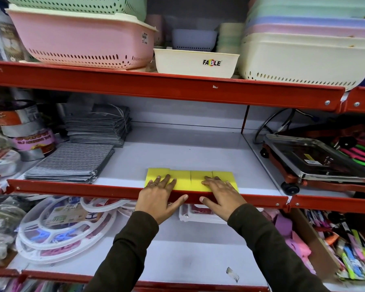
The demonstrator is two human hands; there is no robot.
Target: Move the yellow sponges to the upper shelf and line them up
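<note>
Sponges: we find the yellow sponges (191,179) abutted in a left-to-right row at the shelf (177,157) front edge, directly beneath our flat, spread, empty fingers, left hand (158,197) and right hand (221,196) equally near.

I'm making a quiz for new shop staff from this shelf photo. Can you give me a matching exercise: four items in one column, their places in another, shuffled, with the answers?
Items:
1. yellow sponges
2. grey cloths
3. pink basket
4. metal scale

Places:
A. top shelf, left
B. middle shelf, far right
C. middle shelf front edge, under the left hand and right hand
D. middle shelf, left of the sponges

Pairs: 1-C, 2-D, 3-A, 4-B
</note>
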